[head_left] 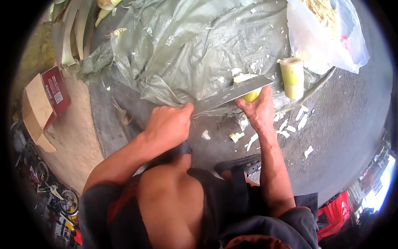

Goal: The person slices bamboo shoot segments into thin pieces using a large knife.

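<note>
My left hand (170, 126) is closed around the handle end of a wide-bladed knife (232, 93). Its blade reaches to the right, across the top of a yellow-green bamboo shoot piece (252, 95). My right hand (261, 112) grips that piece from the near side, thumb on the left; the blade hides part of the shoot. White cut bits lie behind the blade. Just right of my right hand stands another bamboo shoot piece (292, 76), upright with its pale cut end facing up. Both pieces are at the near edge of a grey-green woven sheet (182, 50).
A clear plastic bag (306, 45) of pale slices sits at the back right. White scraps (302, 120) litter the ground. Long peeled husks (74, 33) lie back left, near an open red-and-brown cardboard box (54, 93). My bare knee (170, 195) and dark clog (244, 164) are close below my hands.
</note>
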Demonstrator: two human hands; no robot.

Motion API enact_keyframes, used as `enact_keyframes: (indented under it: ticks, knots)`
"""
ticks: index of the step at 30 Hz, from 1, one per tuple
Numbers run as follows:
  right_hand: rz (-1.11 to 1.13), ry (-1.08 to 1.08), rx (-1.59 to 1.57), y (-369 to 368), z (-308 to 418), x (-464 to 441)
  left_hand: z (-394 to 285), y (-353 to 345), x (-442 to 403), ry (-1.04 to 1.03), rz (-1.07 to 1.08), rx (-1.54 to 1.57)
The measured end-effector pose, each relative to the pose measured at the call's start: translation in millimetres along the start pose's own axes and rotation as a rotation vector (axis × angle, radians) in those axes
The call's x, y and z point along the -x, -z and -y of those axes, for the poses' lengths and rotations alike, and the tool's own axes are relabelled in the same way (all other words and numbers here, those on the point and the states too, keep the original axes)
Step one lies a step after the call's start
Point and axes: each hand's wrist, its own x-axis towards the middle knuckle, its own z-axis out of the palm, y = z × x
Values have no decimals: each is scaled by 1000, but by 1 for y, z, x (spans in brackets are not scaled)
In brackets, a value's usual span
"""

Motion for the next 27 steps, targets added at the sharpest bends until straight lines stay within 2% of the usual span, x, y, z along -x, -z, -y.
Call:
enact_keyframes:
  ticks: [2,5,8,15,17,24,27]
  knots:
    - [-55,49,-75,-10,-12,-4,-1,10,8,-18,-1,-19]
    - [-137,73,-7,-19,-5,-2,1,13,13,40,23,11]
    - [-125,42,66,-17,-1,-1,2,18,9,63,82,31]
    - [-181,144,27,-19,-7,-3,-9,39,4,66,175,22]
    - [-166,116,7,-19,-5,-3,-11,36,0,71,196,20]
    - [-133,152,-69,-16,-6,-6,-26,14,-35,34,138,34]
    - [-94,17,-3,-12,4,-4,-26,3,-56,26,121,17]
